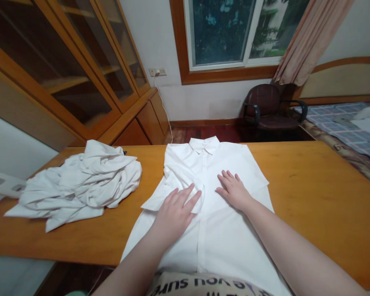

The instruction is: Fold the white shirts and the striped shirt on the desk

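Observation:
A white short-sleeved shirt [216,230] lies front side up on the wooden table, its collar pointing away from me and its lower end close to my body. My left hand [177,209] rests on the left half of the shirt with fingers spread, and the cloth around it is wrinkled. On the right chest, where the fabric looks smoother, my right hand [232,189] lies flat with fingers apart. Neither hand grips anything. Both sleeves are spread outward to the sides.
To the left, a crumpled pile of white cloth [80,185] sits on the table [320,205]. Beyond are a glass-door cabinet [89,61], a wall socket with a cord [157,72], a window [225,33] and an armchair [265,105]. A bed [348,119] stands at right.

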Tool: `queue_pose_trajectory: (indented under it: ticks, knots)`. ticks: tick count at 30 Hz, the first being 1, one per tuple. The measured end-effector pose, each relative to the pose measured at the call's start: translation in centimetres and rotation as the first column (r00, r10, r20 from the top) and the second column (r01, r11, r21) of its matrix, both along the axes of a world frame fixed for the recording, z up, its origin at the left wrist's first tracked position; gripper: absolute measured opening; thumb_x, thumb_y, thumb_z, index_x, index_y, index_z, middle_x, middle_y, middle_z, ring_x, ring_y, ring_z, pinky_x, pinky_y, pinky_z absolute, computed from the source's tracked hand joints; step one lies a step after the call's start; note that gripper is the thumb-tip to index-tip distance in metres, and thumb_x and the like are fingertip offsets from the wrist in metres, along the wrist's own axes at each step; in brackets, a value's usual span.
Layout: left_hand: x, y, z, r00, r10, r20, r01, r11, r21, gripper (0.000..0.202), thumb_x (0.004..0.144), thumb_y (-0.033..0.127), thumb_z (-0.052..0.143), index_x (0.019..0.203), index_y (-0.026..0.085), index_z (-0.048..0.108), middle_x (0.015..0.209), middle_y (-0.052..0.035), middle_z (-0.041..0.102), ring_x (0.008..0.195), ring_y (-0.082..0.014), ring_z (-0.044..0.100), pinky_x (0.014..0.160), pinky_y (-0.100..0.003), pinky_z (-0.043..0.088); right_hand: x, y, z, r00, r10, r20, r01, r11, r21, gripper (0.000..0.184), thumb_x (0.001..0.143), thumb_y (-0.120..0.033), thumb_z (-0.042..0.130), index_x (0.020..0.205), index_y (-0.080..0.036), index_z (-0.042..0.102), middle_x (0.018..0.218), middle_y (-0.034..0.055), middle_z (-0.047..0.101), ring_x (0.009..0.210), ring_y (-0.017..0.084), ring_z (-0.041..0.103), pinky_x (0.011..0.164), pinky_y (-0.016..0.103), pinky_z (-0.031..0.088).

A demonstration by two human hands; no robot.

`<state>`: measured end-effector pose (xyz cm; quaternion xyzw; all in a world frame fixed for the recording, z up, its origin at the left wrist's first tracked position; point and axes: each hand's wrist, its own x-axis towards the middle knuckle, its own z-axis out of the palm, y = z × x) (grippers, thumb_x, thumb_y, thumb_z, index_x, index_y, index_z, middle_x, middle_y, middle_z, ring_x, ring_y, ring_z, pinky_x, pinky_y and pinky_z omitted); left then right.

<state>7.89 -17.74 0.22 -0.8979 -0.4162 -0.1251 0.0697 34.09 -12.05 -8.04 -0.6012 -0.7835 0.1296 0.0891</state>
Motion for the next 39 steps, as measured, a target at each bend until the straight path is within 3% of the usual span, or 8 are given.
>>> queue_pose_trajectory:
  ticks: [5, 12, 17, 21, 25, 28, 35, 39]
  knots:
    - [-0.9, -0.6, -1.9, 0.960, 0.202, -0.192, -0.257, 0.907, -0.332, 0.069, 0.073, 0.011, 0.053, 0.140, 0.023, 0.038, 0.139, -0.0075, 0.048, 0.124, -0.0231, 0.047, 0.107, -0.042, 0.031, 0.1, -0.1, 0.1, 1.000, 0.006, -0.013, -0.006, 1.000, -0.007, 0.062, 0.091, -0.052, 0.035, 0.140, -0.015, 0.040, 0.151, 0.0139, 0.028, 0.140, 0.030, 0.019, 0.111, 0.051, 0.013]
    - [-2.6, -0.2, 0.8, 0.922, 0.312, -0.229, -0.386, 0.784, -0.486, 0.031, 0.072, 0.007, 0.047, 0.092, 0.019, 0.067, 0.085, -0.0080, 0.070, 0.091, -0.0225, 0.063, 0.101, -0.040, 0.036, 0.2, 0.1, -0.1, 0.968, 0.012, -0.250, -0.006, 1.000, 0.026, 0.049, 0.090, -0.046, 0.042, 0.128, -0.017, 0.054, 0.143, 0.0137, 0.041, 0.136, 0.030, 0.029, 0.110, 0.053, 0.017]
    - [-0.2, -0.6, 2.7, 0.981, 0.180, 0.075, -0.088, 0.753, -0.653, 0.028, 0.080, 0.020, 0.049, 0.103, 0.022, 0.065, 0.096, -0.0048, 0.068, 0.097, -0.0209, 0.060, 0.092, -0.033, 0.042, 0.2, -0.1, 0.3, 0.702, -0.125, -0.701, 0.055, 0.991, -0.122, 0.038, 0.089, -0.044, 0.042, 0.111, -0.019, 0.060, 0.114, 0.0116, 0.065, 0.104, 0.022, 0.060, 0.092, 0.041, 0.043]
    - [0.0, 0.5, 2.9, 0.973, -0.089, 0.213, 0.221, 0.626, -0.748, 0.036, 0.085, 0.036, 0.052, 0.119, 0.027, 0.059, 0.116, -0.0015, 0.065, 0.107, -0.0180, 0.057, 0.095, -0.028, 0.040, 0.0, -0.4, 0.6, 0.468, -0.343, -0.814, 0.028, 0.927, -0.374, 0.039, 0.084, -0.048, 0.049, 0.109, -0.019, 0.055, 0.092, 0.0078, 0.068, 0.067, 0.016, 0.062, 0.056, 0.028, 0.045]
    - [-3.1, 4.8, 1.8, 0.976, 0.215, 0.029, -0.168, 0.833, -0.527, 0.030, 0.087, 0.024, 0.044, 0.110, 0.023, 0.062, 0.113, -0.0053, 0.065, 0.105, -0.0204, 0.058, 0.093, -0.031, 0.041, -0.1, -0.6, 0.7, 0.543, -0.304, -0.783, -0.018, 0.927, -0.374, 0.035, 0.083, -0.050, 0.051, 0.097, -0.019, 0.058, 0.070, 0.0008, 0.062, 0.056, 0.013, 0.054, 0.052, 0.025, 0.040]
    - [-5.7, 8.2, 0.2, 0.869, 0.460, -0.183, -0.495, 0.803, -0.332, 0.036, 0.077, 0.020, 0.054, 0.112, 0.019, 0.060, 0.114, -0.0112, 0.063, 0.106, -0.0284, 0.057, 0.092, -0.040, 0.041, -0.2, -0.7, 0.9, 0.671, -0.223, -0.707, -0.015, 0.950, -0.313, 0.031, 0.086, -0.048, 0.047, 0.089, -0.020, 0.058, 0.058, -0.0032, 0.055, 0.052, 0.012, 0.048, 0.052, 0.025, 0.036]
    - [-6.1, 10.1, -5.4, 0.847, 0.528, 0.055, -0.496, 0.824, -0.273, 0.052, 0.077, 0.016, 0.050, 0.130, 0.018, 0.048, 0.128, -0.0101, 0.056, 0.115, -0.0240, 0.053, 0.095, -0.033, 0.041, -0.8, -1.6, 2.5, 0.836, -0.142, -0.529, -0.034, 0.951, -0.308, 0.028, 0.080, -0.047, 0.056, 0.073, -0.021, 0.049, 0.060, -0.0037, 0.054, 0.054, 0.011, 0.047, 0.051, 0.023, 0.031]
    - [-6.5, 10.3, -6.6, 0.828, 0.533, 0.172, -0.480, 0.834, -0.271, 0.054, 0.078, 0.014, 0.048, 0.132, 0.017, 0.047, 0.127, -0.0096, 0.056, 0.115, -0.0230, 0.053, 0.097, -0.033, 0.041, -1.4, -2.7, 2.5, 0.832, -0.182, -0.524, -0.063, 0.908, -0.415, 0.037, 0.072, -0.047, 0.066, 0.068, -0.022, 0.039, 0.054, -0.0066, 0.048, 0.047, 0.009, 0.044, 0.047, 0.023, 0.029]
